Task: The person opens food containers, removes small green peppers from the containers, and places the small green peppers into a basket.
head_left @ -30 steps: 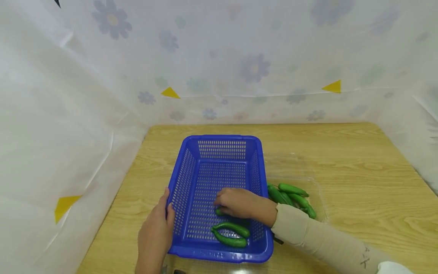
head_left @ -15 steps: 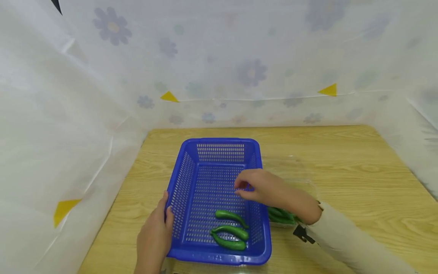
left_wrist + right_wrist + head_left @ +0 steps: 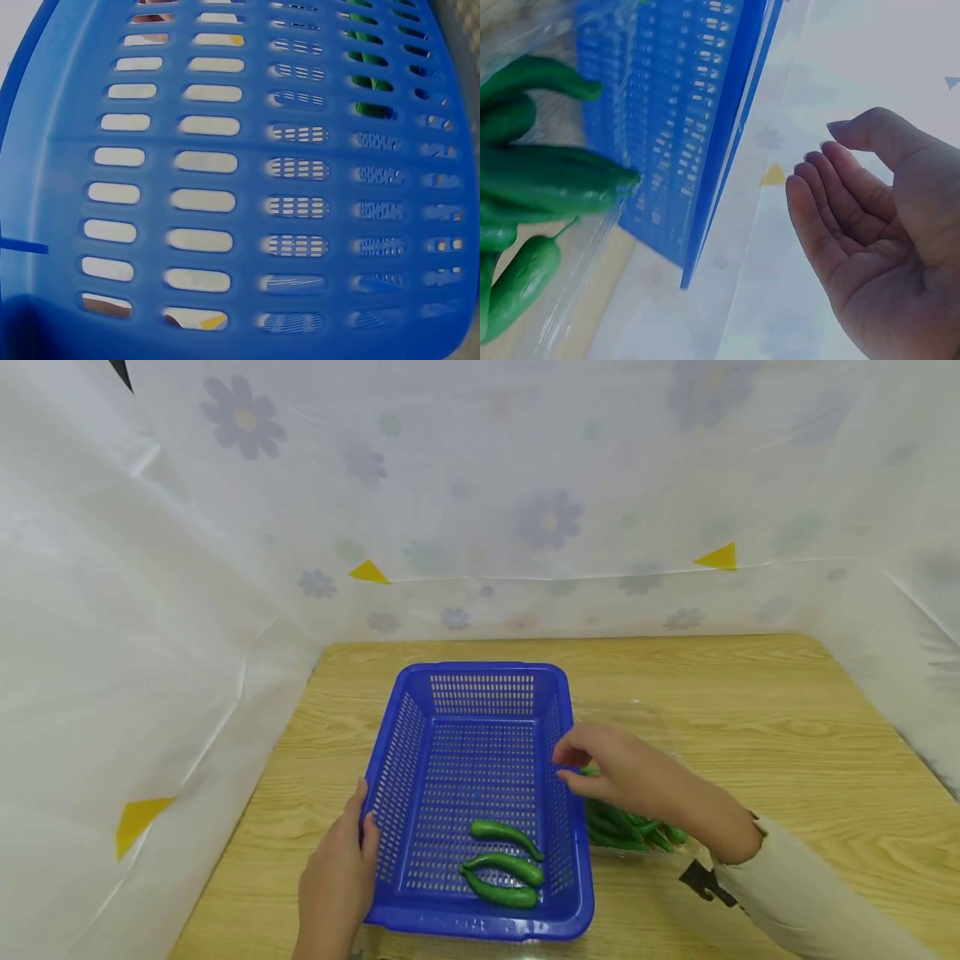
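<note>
Now, the right hand hangs by the right rim of the blue basket, fingers loosely curved, thumb apart, holding nothing; the left hand grips the left rim between thumb and fingers; three green peppers lie at the basket's near right, more peppers in the clear tray just right of it; they look light, firm and slick; a gentle pinch round the middle should suit, sparing the thin stems.

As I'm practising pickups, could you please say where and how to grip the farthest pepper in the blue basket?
Probably the thick left half of the farthest pepper, from above: it lies flat, tapers rightward, and the blue basket has walls that would likely hinder side approaches.
</note>
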A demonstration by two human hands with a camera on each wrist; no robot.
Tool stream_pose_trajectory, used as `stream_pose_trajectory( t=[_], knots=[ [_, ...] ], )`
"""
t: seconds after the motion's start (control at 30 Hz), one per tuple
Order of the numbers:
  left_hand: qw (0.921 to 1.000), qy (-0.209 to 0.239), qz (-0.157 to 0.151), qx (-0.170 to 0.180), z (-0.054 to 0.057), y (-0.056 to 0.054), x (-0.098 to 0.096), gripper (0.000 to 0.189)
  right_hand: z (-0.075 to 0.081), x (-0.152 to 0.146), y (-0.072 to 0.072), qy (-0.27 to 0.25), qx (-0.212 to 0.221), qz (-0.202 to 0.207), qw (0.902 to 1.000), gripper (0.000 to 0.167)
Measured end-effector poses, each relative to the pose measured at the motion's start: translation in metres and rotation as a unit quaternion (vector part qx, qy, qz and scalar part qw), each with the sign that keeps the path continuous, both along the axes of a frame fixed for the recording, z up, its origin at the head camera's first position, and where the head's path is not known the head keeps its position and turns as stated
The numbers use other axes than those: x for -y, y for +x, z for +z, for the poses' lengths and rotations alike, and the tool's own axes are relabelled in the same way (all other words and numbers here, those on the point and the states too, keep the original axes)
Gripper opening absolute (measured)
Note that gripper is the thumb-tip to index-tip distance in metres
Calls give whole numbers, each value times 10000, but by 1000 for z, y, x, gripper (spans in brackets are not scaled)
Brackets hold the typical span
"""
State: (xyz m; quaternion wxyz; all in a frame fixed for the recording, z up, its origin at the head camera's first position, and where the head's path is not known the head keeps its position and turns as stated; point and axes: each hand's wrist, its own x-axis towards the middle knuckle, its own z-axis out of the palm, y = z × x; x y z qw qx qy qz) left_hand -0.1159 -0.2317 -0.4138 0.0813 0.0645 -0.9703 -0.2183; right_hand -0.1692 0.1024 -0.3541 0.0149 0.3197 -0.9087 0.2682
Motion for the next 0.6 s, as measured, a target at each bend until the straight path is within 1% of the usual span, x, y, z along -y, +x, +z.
stream_pose_trajectory(
  t=[0.07, 0.13, 0.23, 0.33, 0.5, 0.6],
  knots=[
    [10000, 2, 0, -22, 0, 0, 0, 47, -1, -7, 0, -18, 27, -146, 9999, 7],
    [10000, 0, 7, 4, 0, 0, 0, 47, -3, -14, 0, -49, -50, -226, 9997, 6],
    [10000, -2, 28, 66, 0, -1, -1, 47, -7, -24, 0, -47, -205, -246, 9995, 7],
    [9999, -6, 45, 117, 0, -1, -1, 48, -13, -33, 2, 32, -247, -277, 9993, 9],
    [10000, -8, 29, 3, -1, -1, 0, 47, -28, -51, 3, 268, -51, -419, 9987, 12],
    [9999, -8, -2, -102, -2, 0, 0, 47, -37, -63, 2, 437, 207, -518, 9975, 13]
  ],
)
